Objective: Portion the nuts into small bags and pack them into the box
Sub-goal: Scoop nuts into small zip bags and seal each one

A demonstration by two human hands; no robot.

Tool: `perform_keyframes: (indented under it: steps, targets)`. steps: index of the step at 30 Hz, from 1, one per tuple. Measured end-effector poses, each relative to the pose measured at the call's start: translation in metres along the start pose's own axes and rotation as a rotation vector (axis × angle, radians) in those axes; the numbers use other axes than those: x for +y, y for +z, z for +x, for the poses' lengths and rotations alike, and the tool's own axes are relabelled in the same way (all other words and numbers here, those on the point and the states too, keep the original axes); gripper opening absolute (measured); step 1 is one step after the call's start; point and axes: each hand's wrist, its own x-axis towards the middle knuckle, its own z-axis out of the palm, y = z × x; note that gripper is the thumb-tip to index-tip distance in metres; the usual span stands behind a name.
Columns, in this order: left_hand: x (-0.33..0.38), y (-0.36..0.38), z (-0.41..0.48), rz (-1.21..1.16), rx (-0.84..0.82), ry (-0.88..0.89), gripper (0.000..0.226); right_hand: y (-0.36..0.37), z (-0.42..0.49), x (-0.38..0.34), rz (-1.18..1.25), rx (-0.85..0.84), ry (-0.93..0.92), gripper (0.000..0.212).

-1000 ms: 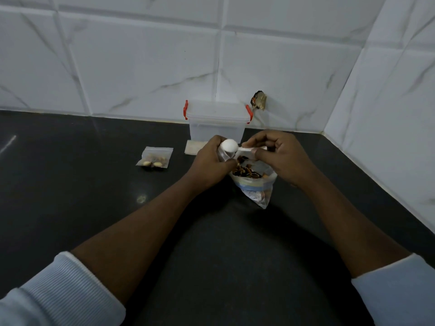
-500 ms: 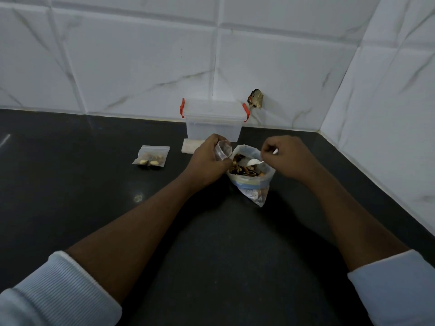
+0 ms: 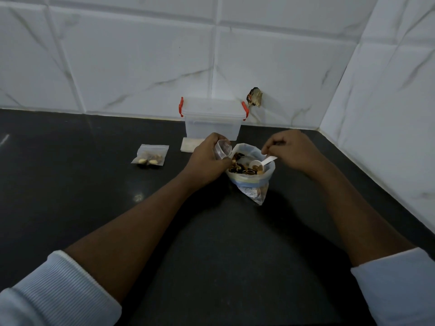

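Black countertop [image 3: 211, 255]: spoon is being held in the nuts [image 3: 242, 168].
Lidded clear box [image 3: 213, 123] is sitting at the back wall, just behind the open nut bag [image 3: 253, 184]. Empty small bag [image 3: 222, 149] is being gripped by left hand [image 3: 207, 158]; filled small bag [image 3: 150, 156] is lying well left. White spoon [image 3: 259, 164] is being pinched by right hand [image 3: 292, 149].

Spoon handle [image 3: 270, 159] partly inside right hand [image 3: 292, 149]
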Motion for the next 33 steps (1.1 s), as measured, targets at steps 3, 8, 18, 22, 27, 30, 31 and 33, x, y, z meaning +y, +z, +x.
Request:
perform_keyframes:
  steps: [3, 8, 18, 22, 27, 30, 31, 33]
  targets:
    - [0.000, 0.000, 0.000, 0.000, -0.007, -0.003, 0.043, 0.009, 0.002, 0.002, 0.172, 0.051, 0.112, 0.024]
    - [0.000, 0.000, 0.000, 0.008, -0.003, -0.004, 0.042, 0.009, 0.003, 0.008, 0.333, 0.115, 0.250, 0.022]
    - [-0.002, 0.001, -0.001, -0.021, 0.003, 0.020, 0.039, 0.016, 0.002, -0.007, 0.990, 0.005, 0.142, 0.021]
    - [-0.003, 0.001, -0.001, -0.039, -0.001, 0.026, 0.041, 0.026, -0.003, -0.015, 0.867, -0.038, 0.015, 0.016]
    - [-0.005, 0.002, 0.000, -0.034, 0.031, 0.057, 0.037, 0.030, -0.005, -0.014, 0.517, -0.126, -0.164, 0.022]
    - [-0.006, 0.002, 0.000, -0.032, 0.036, 0.068, 0.038, 0.027, -0.006, -0.014, 0.440, -0.120, -0.213, 0.025]
    - [-0.005, 0.002, -0.001, -0.037, 0.032, 0.059, 0.040, 0.025, -0.006, -0.014, 0.446, -0.087, -0.226, 0.023]
    - [-0.002, 0.001, -0.002, -0.040, 0.019, 0.036, 0.044, 0.020, -0.005, -0.015, 0.459, 0.009, -0.237, 0.021]
